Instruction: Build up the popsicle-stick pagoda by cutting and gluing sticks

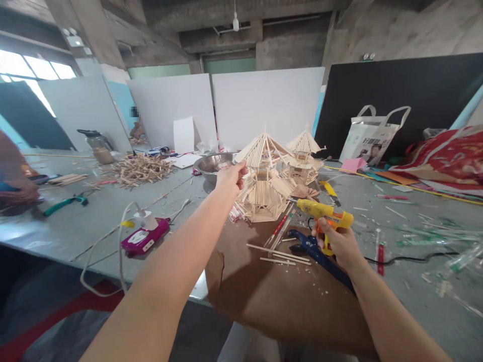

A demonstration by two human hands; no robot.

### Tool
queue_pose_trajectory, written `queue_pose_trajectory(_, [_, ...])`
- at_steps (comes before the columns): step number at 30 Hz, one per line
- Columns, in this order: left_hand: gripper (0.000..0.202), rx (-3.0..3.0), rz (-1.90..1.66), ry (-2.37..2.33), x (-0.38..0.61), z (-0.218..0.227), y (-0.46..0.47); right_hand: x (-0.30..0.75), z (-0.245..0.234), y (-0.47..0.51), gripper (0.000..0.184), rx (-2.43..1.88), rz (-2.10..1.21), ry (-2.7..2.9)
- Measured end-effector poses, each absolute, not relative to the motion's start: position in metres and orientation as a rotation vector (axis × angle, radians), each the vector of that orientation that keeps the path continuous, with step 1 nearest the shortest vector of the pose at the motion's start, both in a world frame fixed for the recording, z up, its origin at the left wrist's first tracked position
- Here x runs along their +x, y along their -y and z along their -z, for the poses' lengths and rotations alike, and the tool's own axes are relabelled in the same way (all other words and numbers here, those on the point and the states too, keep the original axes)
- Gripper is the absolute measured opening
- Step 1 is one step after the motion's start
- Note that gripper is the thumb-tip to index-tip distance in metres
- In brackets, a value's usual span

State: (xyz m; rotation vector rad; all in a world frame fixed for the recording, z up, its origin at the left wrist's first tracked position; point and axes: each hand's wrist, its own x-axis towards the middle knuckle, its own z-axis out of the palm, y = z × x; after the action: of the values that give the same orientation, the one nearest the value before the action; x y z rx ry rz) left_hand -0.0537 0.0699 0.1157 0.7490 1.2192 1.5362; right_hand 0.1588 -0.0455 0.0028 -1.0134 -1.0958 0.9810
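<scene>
A pavilion model built of thin wooden sticks stands at the middle of the table, its cone-shaped roof partly open between the sticks. My left hand reaches out to the roof's left edge, fingers pinched there. Whether a loose stick is also between them is hidden. In my right hand is a yellow hot glue gun, its nozzle pointing left toward the model's lower right side. Just below lie blue-handled pliers and several loose sticks on a brown board.
Behind stands a second stick model. A metal bowl and a stick pile are to the left, with a purple power strip nearer. A yellow utility knife and plastic wrappers lie right. Another person's arm shows far left.
</scene>
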Motion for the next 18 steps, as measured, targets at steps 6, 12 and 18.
queue_pose_trajectory(6, [0.017,0.692,-1.587,-1.215,-0.0508,-0.1145,-0.0707,0.1587,-0.0039,0.0461,0.036,-1.020,-0.973,1.102])
queue_pose_trajectory(12, [0.017,0.685,-1.550,-1.186,-0.0540,-0.1141,-0.0707,0.1587,-0.0032,0.0459,0.036,-1.024,-0.981,1.083])
queue_pose_trajectory(18, [0.019,0.717,-1.460,-1.162,-0.0566,-0.1113,-0.0691,0.1578,-0.0052,0.0465,0.037,-1.033,-0.982,1.072])
